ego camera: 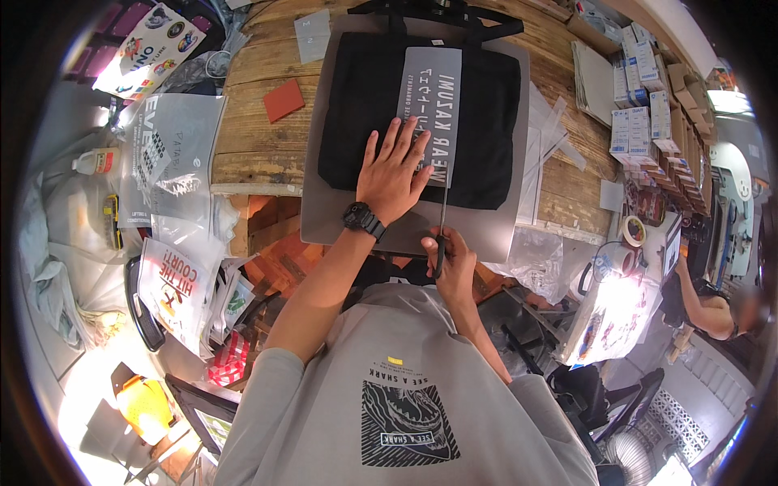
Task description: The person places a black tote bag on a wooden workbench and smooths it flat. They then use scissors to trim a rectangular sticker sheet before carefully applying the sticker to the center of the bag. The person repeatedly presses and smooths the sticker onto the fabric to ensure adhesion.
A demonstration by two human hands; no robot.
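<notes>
A black fabric tote bag (pixel 364 79) lies flat on a grey press platen (pixel 413 228), its handles toward the far side. On it rests a strip of translucent transfer film (pixel 447 67) with pale lettering. My left hand (pixel 395 164), palm down with fingers spread, presses on the film's near left part and the fabric. A pair of scissors (pixel 443 222) is held by the handles in my right hand (pixel 454 261), in front of the platen. Their blades point away from me and reach the film's near right corner; whether they touch it, I cannot tell.
A red-brown square piece (pixel 284 101) and a small film sheet (pixel 313 36) lie left on the wooden table (pixel 261 146). Clear film scraps (pixel 541 140) lie right, near stacked small boxes (pixel 632 130). Another person's arm (pixel 699 304) shows at far right.
</notes>
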